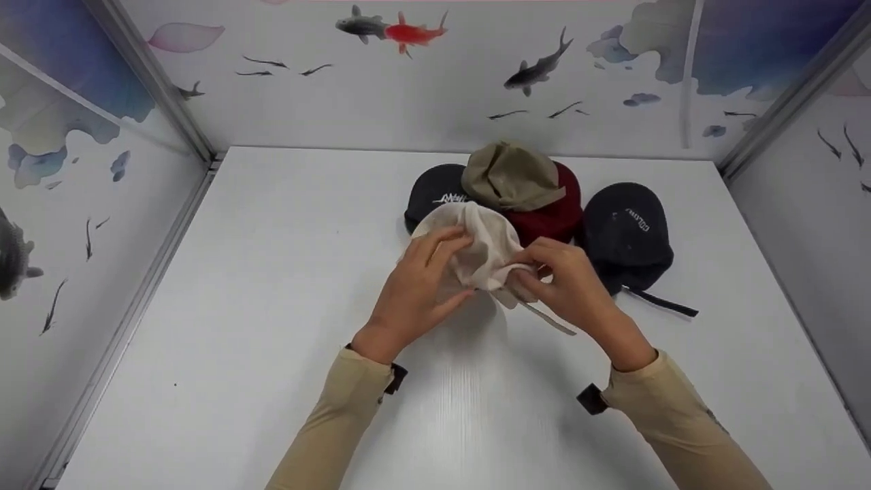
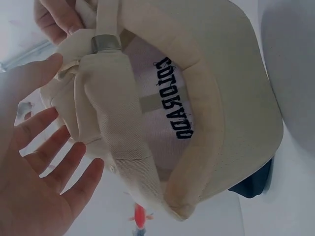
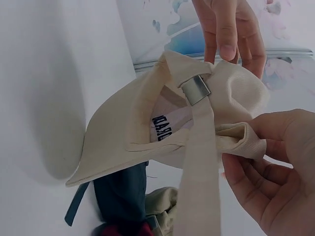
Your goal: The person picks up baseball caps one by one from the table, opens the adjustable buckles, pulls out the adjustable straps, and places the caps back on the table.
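Observation:
A cream baseball cap (image 1: pixel 446 216) is held up above the white table, its underside and inside showing in both wrist views. Dark stitched letters (image 2: pixel 174 101) show inside the crown, reversed. The back strap runs through a metal buckle (image 3: pixel 196 90), and its long loose end (image 1: pixel 550 320) hangs down. My right hand (image 1: pixel 568 275) pinches the folded fabric at the cap's back edge between thumb and fingers. On the other side, my left hand (image 1: pixel 412 292) lies against the crown with fingers spread and relaxed; in the left wrist view its fingertips are at the fabric.
Behind the cream cap sit a black cap (image 1: pixel 432 185) with white lettering, a khaki cap (image 1: pixel 507 180) and a dark red cap (image 1: pixel 544 228) partly under it. Further right lies a dark cap (image 1: pixel 626 224) with a loose strap (image 1: pixel 663 303). Printed panels (image 1: pixel 435 102) enclose the table (image 1: pixel 272 272).

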### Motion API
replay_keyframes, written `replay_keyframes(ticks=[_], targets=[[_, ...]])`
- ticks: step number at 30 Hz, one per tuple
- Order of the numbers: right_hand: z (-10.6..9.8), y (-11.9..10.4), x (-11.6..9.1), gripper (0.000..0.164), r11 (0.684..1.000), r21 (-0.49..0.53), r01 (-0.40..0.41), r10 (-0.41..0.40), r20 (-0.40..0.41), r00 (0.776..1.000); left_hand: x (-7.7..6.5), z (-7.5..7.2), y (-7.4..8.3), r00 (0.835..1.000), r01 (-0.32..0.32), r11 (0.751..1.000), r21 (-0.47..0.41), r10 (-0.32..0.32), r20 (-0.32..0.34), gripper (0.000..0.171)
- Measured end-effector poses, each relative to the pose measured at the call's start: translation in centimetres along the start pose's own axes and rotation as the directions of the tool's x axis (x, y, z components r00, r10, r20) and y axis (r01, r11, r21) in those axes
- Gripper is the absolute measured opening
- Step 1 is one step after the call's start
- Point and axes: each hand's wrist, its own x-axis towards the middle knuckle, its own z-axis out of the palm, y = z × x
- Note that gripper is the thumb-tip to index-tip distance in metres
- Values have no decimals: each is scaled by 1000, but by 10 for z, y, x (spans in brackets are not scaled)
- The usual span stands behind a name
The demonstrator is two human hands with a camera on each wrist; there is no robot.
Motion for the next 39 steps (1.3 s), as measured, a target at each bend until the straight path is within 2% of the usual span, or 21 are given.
replay_keyframes(ticks=[6,11,15,22,25,28,31,34,37,39], targets=[[-1,0,0,8,999,9,53,-52,-77,996,2,8,-1,999,-30,999,12,29,29,80],[1,1,0,10,994,-29,102,-105,-117,988,5,15,0,998,-40,998,53,38,47,80],[1,0,-1,13,991,-42,130,-134,-97,986,5,18,0,998,-41,996,79,36,58,78],[0,-1,-3,14,996,-11,85,-85,-40,996,6,21,1,996,-75,986,146,69,49,64],[0,-2,-5,12,999,-3,53,-53,-25,998,6,22,2,996,-92,984,153,89,24,53],[0,-1,-6,11,999,13,31,-30,-16,999,6,22,4,996,-84,986,146,82,16,44],[0,-1,-7,12,999,33,14,-13,-11,1000,6,19,5,998,-52,995,84,50,25,37],[1,1,-7,14,999,45,7,-7,-8,1000,7,17,3,999,4,999,-53,-2,36,36],[2,1,-6,15,998,56,14,-14,-1,1000,8,13,-1,998,57,978,-198,-52,30,37],[2,1,-6,15,998,56,25,-25,3,1000,8,12,-4,998,70,961,-266,-66,23,35]])
